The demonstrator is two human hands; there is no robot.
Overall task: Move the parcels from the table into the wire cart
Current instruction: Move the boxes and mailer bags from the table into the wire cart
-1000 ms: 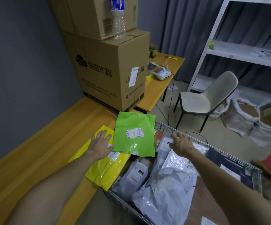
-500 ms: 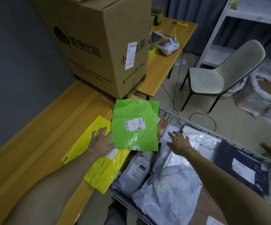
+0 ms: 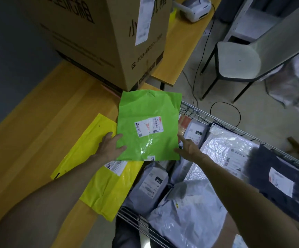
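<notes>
A green parcel (image 3: pixel 145 111) with a white label lies on the wooden table (image 3: pixel 52 111), its right side hanging over the wire cart (image 3: pixel 207 116). It overlaps a yellow parcel (image 3: pixel 102 187) that lies flat on the table's edge. My left hand (image 3: pixel 109 146) rests on the yellow parcel at the green one's lower left edge, fingers straight and thumb on the green plastic. My right hand (image 3: pixel 188 147) touches the green parcel's lower right edge with straight fingers, above the cart. The cart holds several grey, white and dark parcels.
A big cardboard box (image 3: pixel 109 42) stands on the table just behind the green parcel. A white chair (image 3: pixel 238 59) and a black cable (image 3: pixel 225 113) are on the floor beyond the cart. A white device (image 3: pixel 195 8) sits on a second table.
My right hand has moved left from over the cart to the green parcel's right edge. My left thumb now lies on the green parcel. The view has tipped down and come closer.
</notes>
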